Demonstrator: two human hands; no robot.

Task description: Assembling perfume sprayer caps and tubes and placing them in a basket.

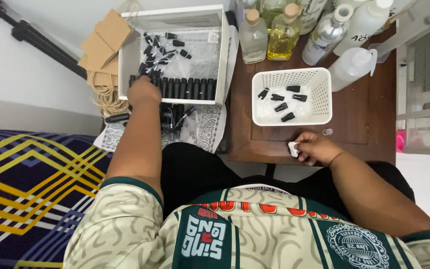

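My left hand [143, 91] reaches into a white box [223, 55] and rests over a row of small black bottles [190, 88] along its near wall; its fingers are hidden, so whether it holds one cannot be told. More loose black caps and sprayers [162, 45] lie deeper in the box. My right hand [314, 148] rests on the wooden table [359, 107] near its front edge, closed on a small white piece of cloth or tissue [293, 148]. A tiny clear vial [327, 132] stands just beyond that hand.
A white perforated basket [324, 97] holding several black caps sits on the table. Behind it stand glass and plastic bottles [284, 32]. Brown paper bags [103, 42] lie left of the box. More black bottles [172, 117] lie on a patterned cloth. A striped mattress [31, 184] fills the left.
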